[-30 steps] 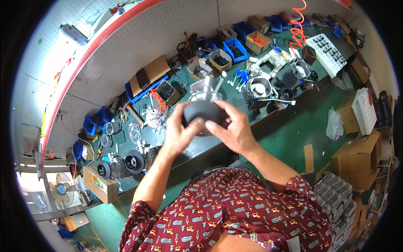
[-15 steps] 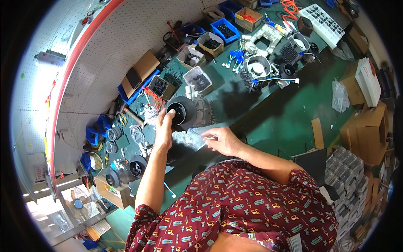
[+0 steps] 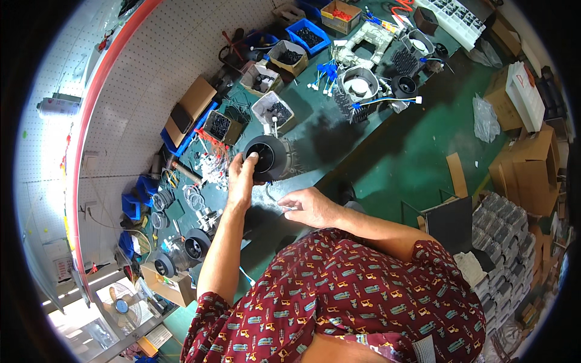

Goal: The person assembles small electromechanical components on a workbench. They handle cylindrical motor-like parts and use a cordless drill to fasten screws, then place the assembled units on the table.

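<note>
while one left hand (image 3: pixel 241 178) grips one black fan housing (image 3: pixel 266 158), one right hand (image 3: pixel 308 207) hovers.

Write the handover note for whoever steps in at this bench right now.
Left hand: gripping the rim of the black round fan housing, which sits on the green bench.
Right hand: off the housing, pinching a thin wire near the bench edge; where the wire runs I cannot tell.
Done: housing set down and steadied.
Left: the wire is loose in the fingers, not visibly attached.

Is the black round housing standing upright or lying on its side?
On its side: the black round housing shows its open circular end; the left hand grips its rim.
</note>
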